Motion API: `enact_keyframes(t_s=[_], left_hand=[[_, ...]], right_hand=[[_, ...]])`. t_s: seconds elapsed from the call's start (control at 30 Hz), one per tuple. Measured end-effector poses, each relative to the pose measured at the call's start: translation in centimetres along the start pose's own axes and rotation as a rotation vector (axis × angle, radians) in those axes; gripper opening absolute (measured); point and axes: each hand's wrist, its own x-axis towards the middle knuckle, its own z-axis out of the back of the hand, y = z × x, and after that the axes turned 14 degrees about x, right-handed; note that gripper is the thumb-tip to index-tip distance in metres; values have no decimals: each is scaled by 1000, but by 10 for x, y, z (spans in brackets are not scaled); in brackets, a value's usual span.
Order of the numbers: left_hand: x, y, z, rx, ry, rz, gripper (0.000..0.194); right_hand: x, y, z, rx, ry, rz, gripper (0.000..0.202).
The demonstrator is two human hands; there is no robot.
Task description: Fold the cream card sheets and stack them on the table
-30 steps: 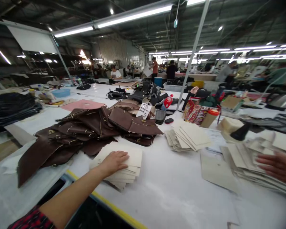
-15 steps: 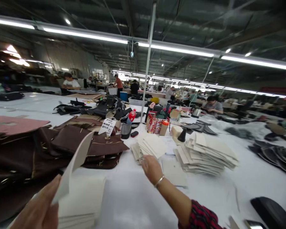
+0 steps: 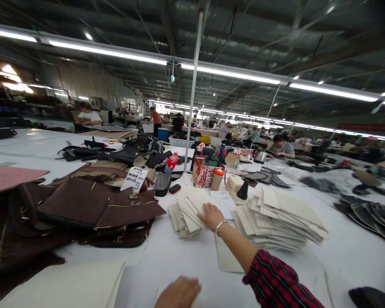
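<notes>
Resting w/ R hand (image 3: 211, 216) on right edge of small sheet stack (image 3: 188, 211), approx. mid-table; fingers slightly bent, close tog. Can't tell whether pinching a sheet, w/ thumb hidden. Hovering or resting w/ L hand (image 3: 179, 293) at bottom edge of view, blurred, near white tabletop (image 3: 167, 261); can't tell grip or contact.

Wearing bracelet (image 3: 220, 226) on R wrist, plus red/black plaid sleeve (image 3: 279, 278). Reaching w/ R forearm over lone flat sheet (image 3: 226, 252), partly hidden. Just right of that: bigger, fanned stack of off-white sheets (image 3: 279, 218). At lower L: pale sheets (image 3: 67, 286), cut off by frame.

Behind small stack: handwritten paper (image 3: 223, 201), cream block (image 3: 235, 184) w/ black cone (image 3: 243, 190) beside, orange-lidded cup (image 3: 217, 179) next to red patterned bag (image 3: 202, 173). Further L: small blk/red item (image 3: 175, 188) beside dk case (image 3: 163, 185), w/ red-labelled bottle (image 3: 171, 162) behind.

On L side: heap of dk brown pieces w/ zips & metal fittings (image 3: 115, 205), topped by handwritten tag (image 3: 133, 179). Beyond, far L: pink sheet (image 3: 13, 177). Far R: overlapping dk pieces (image 3: 368, 214). In background: several people, incl. person in orange top (image 3: 155, 119) & person in gray top (image 3: 280, 145).
</notes>
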Motion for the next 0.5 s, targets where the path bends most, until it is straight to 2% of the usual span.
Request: enact_keyframes(t_s=[0.03,0.1,0.17,0.23,0.33,0.43,0.5], left_hand=[[23,11,4,40,-65,46,36],[71,30,13,202,-272,160,40],[114,46,20,315,-321,236,41],[141,56,23,345,-308,273,38],[154,64,22,333,-284,276,31],[152,69,26,296,-256,269,29],[149,65,33,263,-229,275,35]], right_hand=[[1,1,1,-5,8,18,50],[2,4,2,-16,24,56,42],[3,8,5,-29,41,95,30],[7,12,12,-40,46,112,20],[19,11,41,-54,-21,83,14],[26,-1,87,-69,-173,9,24],[16,-8,113,-73,-271,-36,34]])
